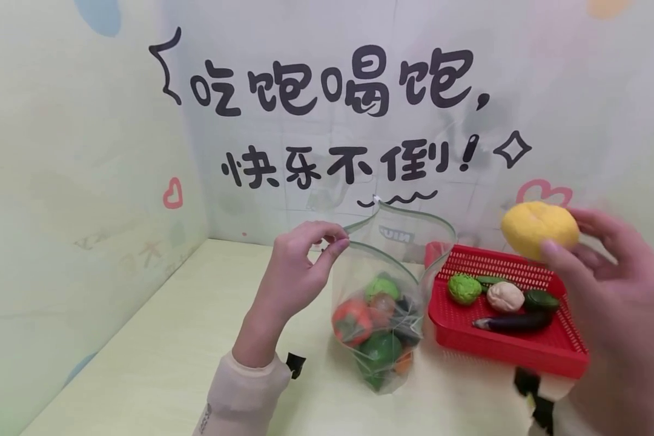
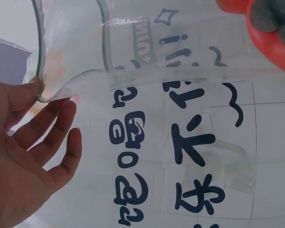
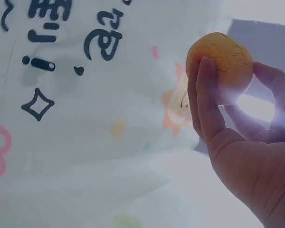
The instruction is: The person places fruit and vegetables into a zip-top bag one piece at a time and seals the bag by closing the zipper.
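Observation:
At its left rim, my left hand (image 1: 300,272) pinches a clear zip bag (image 1: 342,281) between thumb and forefinger, and the bag's mouth gapes. The other fingers of that hand bend loosely below the rim in the left wrist view. Inside the bag, partly hidden by folds, lie an orange-red persimmon (image 1: 351,320), a green pepper-like piece (image 1: 380,351), a light green ball (image 1: 383,287) and other pieces. My right hand (image 1: 621,284) holds a yellow, lumpy, rounded toy fruit or vegetable (image 1: 539,229) in its fingertips, raised above the basket's right side. Fine cracks mark it in the right wrist view.
A red plastic basket (image 1: 501,354) stands right of the bag. In it lie an eggplant (image 1: 515,321), a bumpy green piece (image 1: 464,289), a pale bumpy piece (image 1: 505,297) and a dark green piece (image 1: 541,301). Behind the pale table (image 1: 196,339) rises a printed wall (image 1: 305,133).

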Tool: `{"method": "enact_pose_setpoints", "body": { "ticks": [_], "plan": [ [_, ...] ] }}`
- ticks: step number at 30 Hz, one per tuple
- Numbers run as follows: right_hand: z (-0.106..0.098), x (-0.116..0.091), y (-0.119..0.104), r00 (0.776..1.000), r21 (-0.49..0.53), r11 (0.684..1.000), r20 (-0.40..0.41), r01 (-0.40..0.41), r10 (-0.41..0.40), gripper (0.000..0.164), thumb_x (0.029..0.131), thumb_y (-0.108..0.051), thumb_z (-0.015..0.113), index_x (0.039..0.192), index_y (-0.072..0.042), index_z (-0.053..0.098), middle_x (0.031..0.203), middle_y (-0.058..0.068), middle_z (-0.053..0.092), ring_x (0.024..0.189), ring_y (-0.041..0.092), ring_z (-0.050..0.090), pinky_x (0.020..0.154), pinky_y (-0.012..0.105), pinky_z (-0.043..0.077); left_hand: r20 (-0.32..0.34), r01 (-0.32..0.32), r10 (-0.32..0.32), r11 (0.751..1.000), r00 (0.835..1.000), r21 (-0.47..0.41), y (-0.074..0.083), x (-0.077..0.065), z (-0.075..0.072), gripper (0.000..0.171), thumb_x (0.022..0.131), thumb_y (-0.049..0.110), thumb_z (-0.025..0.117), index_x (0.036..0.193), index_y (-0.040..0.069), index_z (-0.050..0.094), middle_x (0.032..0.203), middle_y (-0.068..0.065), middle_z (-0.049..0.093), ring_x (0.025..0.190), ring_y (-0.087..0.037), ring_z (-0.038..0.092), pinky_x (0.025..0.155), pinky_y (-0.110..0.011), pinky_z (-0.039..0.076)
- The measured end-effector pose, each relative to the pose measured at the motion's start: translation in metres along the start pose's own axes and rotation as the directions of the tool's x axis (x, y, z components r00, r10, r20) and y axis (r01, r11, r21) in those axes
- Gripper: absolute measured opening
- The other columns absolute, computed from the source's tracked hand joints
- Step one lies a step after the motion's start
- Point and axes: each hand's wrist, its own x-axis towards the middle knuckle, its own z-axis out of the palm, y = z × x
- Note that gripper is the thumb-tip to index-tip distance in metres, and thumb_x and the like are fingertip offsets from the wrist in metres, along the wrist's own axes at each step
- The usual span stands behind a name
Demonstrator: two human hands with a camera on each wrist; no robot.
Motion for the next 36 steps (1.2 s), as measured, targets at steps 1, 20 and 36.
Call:
{"method": "enact_pose_setpoints", "body": {
  "ticks": [1, 20, 36],
  "plan": [
    [0.005, -0.008, -0.004, 0.998, 0.128, 0.99, -0.016, 0.056, -0.055, 0.045, 0.082, 0.008, 0.069, 0.126, 0.001, 0.059, 0.124, 0.014, 0.054, 0.093, 0.012, 0.067, 0.073, 0.015, 0.052, -0.005, -0.005, 0.005, 1.0, 1.0, 0.002, 0.0, 0.0, -0.001, 0.003, 0.088, 0.01, 0.069, 0.091, 0.01, 0.07, 0.085, 0.005, 0.066, 0.083, -0.005, 0.057, 0.074, -0.028, 0.049],
    [0.076, -0.027, 0.012, 0.731, -0.253, 0.733, 0.51, 0.632, -0.454, 0.041, 0.083, -0.007, 0.073, 0.123, -0.011, 0.065, 0.106, 0.001, 0.066, 0.099, 0.011, 0.061, 0.105, 0.026, 0.04, -0.006, -0.073, 0.073, 0.997, 0.997, 0.003, 0.008, 0.004, 0.0, 0.004, 0.086, 0.007, 0.071, 0.09, 0.008, 0.07, 0.086, 0.004, 0.067, 0.086, -0.006, 0.059, 0.078, -0.025, 0.05],
    [0.075, -0.035, 0.008, 0.673, -0.229, 0.727, 0.619, 0.647, -0.404, 0.029, 0.085, -0.014, 0.072, 0.114, -0.017, 0.069, 0.116, -0.001, 0.065, 0.111, 0.014, 0.057, 0.114, 0.05, 0.021, 0.021, -0.039, 0.039, 0.999, 0.999, 0.02, 0.007, 0.001, 0.0, 0.005, 0.087, 0.012, 0.071, 0.091, 0.009, 0.071, 0.087, 0.005, 0.067, 0.086, -0.006, 0.059, 0.078, -0.026, 0.05]
  ]
}}
